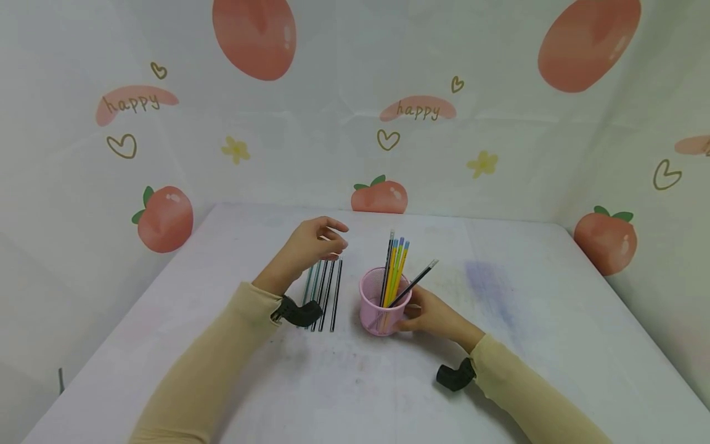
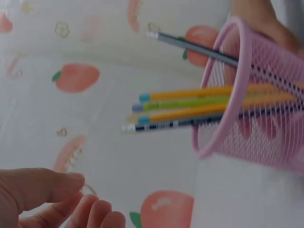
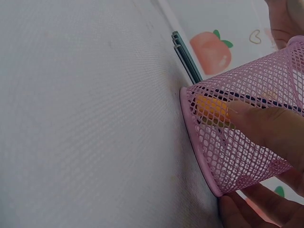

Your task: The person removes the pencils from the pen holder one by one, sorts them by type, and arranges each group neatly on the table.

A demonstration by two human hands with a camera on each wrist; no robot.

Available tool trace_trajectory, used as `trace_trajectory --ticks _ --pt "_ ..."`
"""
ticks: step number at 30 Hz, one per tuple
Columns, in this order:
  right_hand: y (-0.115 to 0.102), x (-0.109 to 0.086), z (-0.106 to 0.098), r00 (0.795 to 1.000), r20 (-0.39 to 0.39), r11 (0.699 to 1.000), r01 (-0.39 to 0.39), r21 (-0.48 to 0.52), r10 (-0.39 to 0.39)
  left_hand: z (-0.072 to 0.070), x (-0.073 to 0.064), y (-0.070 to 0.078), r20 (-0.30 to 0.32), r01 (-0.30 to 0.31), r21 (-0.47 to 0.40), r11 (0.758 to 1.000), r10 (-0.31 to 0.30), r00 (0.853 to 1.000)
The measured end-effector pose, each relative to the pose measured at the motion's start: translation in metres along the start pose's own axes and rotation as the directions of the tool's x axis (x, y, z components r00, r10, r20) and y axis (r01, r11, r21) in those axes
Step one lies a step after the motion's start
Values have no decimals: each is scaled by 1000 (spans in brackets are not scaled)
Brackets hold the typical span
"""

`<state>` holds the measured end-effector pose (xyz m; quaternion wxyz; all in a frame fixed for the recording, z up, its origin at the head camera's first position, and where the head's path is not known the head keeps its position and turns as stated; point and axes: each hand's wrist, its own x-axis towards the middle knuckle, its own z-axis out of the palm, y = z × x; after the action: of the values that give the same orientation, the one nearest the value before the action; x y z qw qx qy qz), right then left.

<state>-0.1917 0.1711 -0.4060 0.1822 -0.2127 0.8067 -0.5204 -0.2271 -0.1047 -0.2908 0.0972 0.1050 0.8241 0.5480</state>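
A pink mesh pencil cup (image 1: 373, 311) stands upright on the table, and my right hand (image 1: 437, 316) grips its right side. In the right wrist view, the thumb (image 3: 270, 128) presses the mesh wall. Yellow pencils (image 2: 185, 95), a green pencil (image 2: 178, 103) and a dark pencil (image 2: 171, 124) stand together in the cup. Another dark pencil (image 1: 417, 281) leans out to the right. My left hand (image 1: 317, 240) is raised left of the cup, fingers loosely bent and holding nothing. Below it several dark and green pencils (image 1: 336, 296) lie side by side.
The white table (image 1: 355, 394) stretches out around the cup, with a bluish smudge (image 1: 490, 293) at the right. Behind it hangs a white backdrop (image 1: 333, 142) printed with fruit, hearts and flowers. A black wrist camera (image 1: 456, 375) sits near the right cuff.
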Motion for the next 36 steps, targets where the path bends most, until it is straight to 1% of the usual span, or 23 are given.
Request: trace_trajectory --ticks 6,9,13,17,21,25,28,32,36 --pt "2 1 0 1000 -1 1000 -8 -9 8 22 -7 10 58 -74 9 997 74 996" --pt "3 2 0 1000 0 1000 -2 -16 2 33 -9 13 99 -99 -9 995 100 990" --pt "4 2 -1 1000 4 1000 15 -22 -15 47 -10 13 148 -132 -4 991 131 980" --pt "4 1 -1 1000 0 999 22 -35 -22 60 -12 10 174 -154 43 987 144 974" --pt "4 1 -1 1000 3 999 23 -37 -23 71 -11 6 191 -154 74 985 137 972" --pt "5 1 -1 999 14 998 45 -38 -44 79 -10 3 214 -163 74 984 144 966" --pt "4 1 -1 998 14 998 61 -34 -60 83 -8 1 238 -179 70 981 158 958" --pt "4 0 -1 997 8 997 72 -38 -72 87 -6 -1 262 -197 100 975 165 951" --pt "3 0 -1 997 12 997 71 -34 -71 91 -4 0 273 -205 142 968 161 948"
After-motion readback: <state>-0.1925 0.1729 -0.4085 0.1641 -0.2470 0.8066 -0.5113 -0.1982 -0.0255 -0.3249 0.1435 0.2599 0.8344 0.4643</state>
